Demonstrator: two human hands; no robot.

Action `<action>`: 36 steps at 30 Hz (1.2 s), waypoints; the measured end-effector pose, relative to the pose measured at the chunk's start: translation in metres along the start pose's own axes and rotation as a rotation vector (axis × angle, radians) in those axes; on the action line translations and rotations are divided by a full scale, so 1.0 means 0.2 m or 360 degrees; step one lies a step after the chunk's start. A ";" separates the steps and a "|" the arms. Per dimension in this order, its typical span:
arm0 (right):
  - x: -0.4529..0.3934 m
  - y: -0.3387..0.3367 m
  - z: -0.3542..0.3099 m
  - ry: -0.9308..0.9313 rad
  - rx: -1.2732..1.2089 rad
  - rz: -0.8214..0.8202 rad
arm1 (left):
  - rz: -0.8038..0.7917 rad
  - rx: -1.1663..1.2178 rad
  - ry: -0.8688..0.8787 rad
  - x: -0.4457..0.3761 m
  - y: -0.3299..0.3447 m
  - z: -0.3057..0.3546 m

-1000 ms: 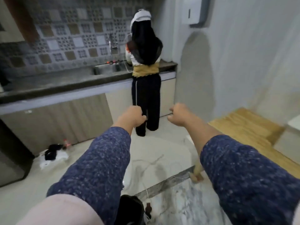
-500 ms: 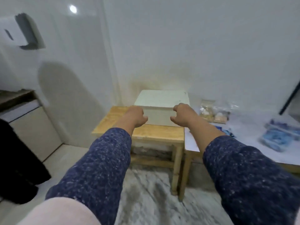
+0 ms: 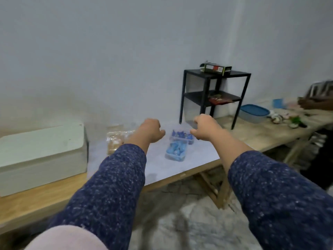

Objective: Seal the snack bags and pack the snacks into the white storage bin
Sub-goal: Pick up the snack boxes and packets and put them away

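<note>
Black shelf unit: stands on the desk against the wall, behind and to the right of the hands; two tiers.
Box on shelf top: flat, dark with a red and white label; lies on the upper tier.
Red packet: lies on the lower tier of the shelf unit.
Blue-lidded container: clear body, blue lid; sits on the desk to the right of the shelf unit.
Small items at far right: a scatter of white and green pieces on the desk; too blurred to identify.
Second person's hand: reaches in at the right edge, above the desk.
White sheet: covers the middle part of the desk; the snack bags lie on it.
White storage bin: rectangular, rounded corners, lid on; sits on the left part of the desk, well apart from the blue bags.
Brown snack bag: clear bag of tan pieces; lies just right of the bin, partly hidden by the left forearm.
Blue snack bags: two clear packs of blue pieces, one behind the other and touching; they lie between the two hands as seen from the head camera.
Left hand: raised above the sheet, fingers curled into a loose fist, holding nothing.
Right hand: raised above the sheet near the rear blue bag, fingers curled downward, holding nothing visible.
Obstructions: both dark blue sleeves cross the near edge of the desk.
</note>
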State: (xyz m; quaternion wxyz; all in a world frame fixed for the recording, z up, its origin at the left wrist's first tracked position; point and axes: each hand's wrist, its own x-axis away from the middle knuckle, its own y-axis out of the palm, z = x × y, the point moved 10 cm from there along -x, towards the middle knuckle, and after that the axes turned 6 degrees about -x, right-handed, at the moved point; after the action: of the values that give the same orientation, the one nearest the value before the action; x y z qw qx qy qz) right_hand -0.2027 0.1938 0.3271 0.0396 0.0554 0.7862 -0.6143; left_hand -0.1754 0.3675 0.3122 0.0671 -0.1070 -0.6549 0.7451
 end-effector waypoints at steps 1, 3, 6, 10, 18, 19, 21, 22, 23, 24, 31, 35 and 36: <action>-0.02 -0.02 0.12 0.0053 0.0008 0.0006 | -0.0015 0.0010 0.0054 -0.08 0.03 0.11; -0.06 -0.06 0.34 0.0156 -0.0014 0.0032 | -0.0046 0.0030 0.0144 -0.22 0.10 0.31; -0.14 -0.10 0.60 0.0273 -0.0123 0.0116 | -0.0037 0.0088 0.0244 -0.40 0.15 0.54; -0.30 -0.11 0.85 0.0331 -0.0372 0.0248 | 0.0027 0.0231 0.0374 -0.65 0.19 0.73; -0.79 -0.10 1.23 0.0332 -0.0745 0.0475 | 0.0414 0.0424 0.0641 -1.24 -0.01 0.85; -0.85 -0.11 1.27 0.0315 -0.0795 0.0491 | 0.0467 0.0431 0.0683 -1.30 -0.04 0.86; -0.95 -0.12 1.33 0.0254 -0.0930 0.0549 | 0.0559 0.0448 0.0746 -1.41 -0.08 0.89; -1.00 -0.13 1.36 0.0215 -0.0982 0.0573 | 0.0596 0.0455 0.0775 -1.46 -0.09 0.90; -1.05 -0.13 1.39 0.0176 -0.1008 0.0583 | 0.0621 0.0461 0.0803 -1.51 -0.09 0.92; -1.10 -0.13 1.42 0.0137 -0.1016 0.0584 | 0.0642 0.0462 0.0832 -1.56 -0.09 0.94; -1.54 -0.07 1.76 -0.0151 -0.1047 0.0407 | 0.0970 0.0456 0.1011 -1.85 -0.13 1.19; -1.82 0.00 1.93 -0.0398 -0.1080 0.0197 | 0.1210 0.0381 0.1036 -2.02 -0.13 1.38; -1.89 0.02 1.98 -0.0441 -0.1079 0.0136 | 0.1250 0.0375 0.1013 -2.07 -0.14 1.42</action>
State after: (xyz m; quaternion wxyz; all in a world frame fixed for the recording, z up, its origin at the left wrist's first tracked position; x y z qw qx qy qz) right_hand 0.1699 -0.2031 0.2766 0.1875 -0.0117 0.9292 -0.3183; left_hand 0.1545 -0.0022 0.4033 -0.0101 -0.5576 -0.4242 0.7135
